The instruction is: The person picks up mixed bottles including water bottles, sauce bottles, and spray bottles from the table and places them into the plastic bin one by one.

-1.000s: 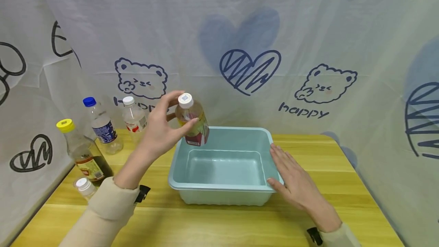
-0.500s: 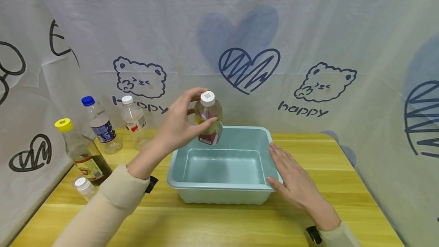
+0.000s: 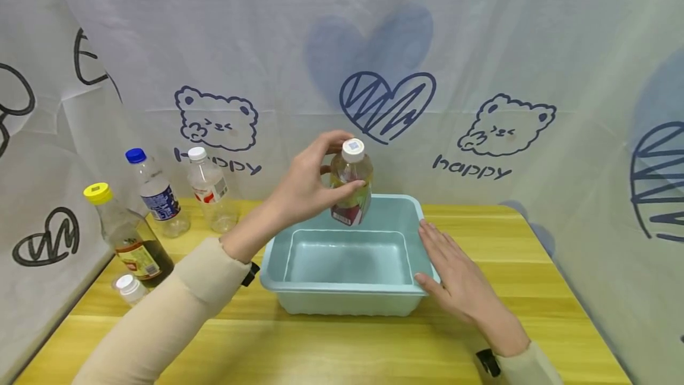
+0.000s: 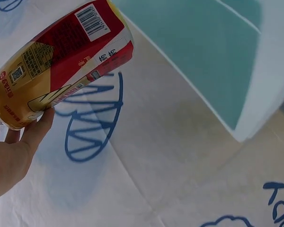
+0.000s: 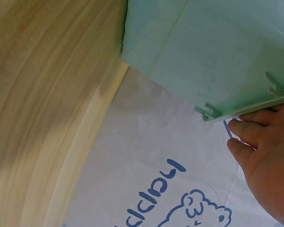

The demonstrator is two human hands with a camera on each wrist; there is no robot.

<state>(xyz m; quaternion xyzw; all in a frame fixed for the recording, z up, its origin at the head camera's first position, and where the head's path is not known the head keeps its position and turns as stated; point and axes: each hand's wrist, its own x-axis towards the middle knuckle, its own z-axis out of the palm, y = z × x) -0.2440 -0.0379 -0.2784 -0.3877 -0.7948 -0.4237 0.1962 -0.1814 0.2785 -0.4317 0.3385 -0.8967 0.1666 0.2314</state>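
My left hand (image 3: pixel 312 186) grips a drink bottle (image 3: pixel 354 186) with a white cap, thumb on the near side and fingers behind. The bottle hangs upright over the back part of a light blue plastic basin (image 3: pixel 352 308). In the left wrist view the bottle (image 4: pixel 66 56) shows a red and yellow label with a barcode. At the basin's right rim rests my right hand (image 3: pixel 462 281), its fingers straight along the edge. From the right wrist view, those fingers (image 5: pixel 255 130) touch the rim from outside. The basin's inside holds nothing that shows.
At the left stand a yellow-capped bottle of dark liquid (image 3: pixel 133 242), a blue-capped clear bottle (image 3: pixel 160 201) and a white-capped clear bottle (image 3: pixel 211 189). A small white-capped bottle (image 3: pixel 130 288) is partly behind the left sleeve. The wooden table (image 3: pixel 513 254) meets a printed cloth backdrop (image 3: pixel 299 46).
My left hand has carried the bottle rightward, from above the basin's left back corner to above its back middle. The right hand has stayed on the right rim.
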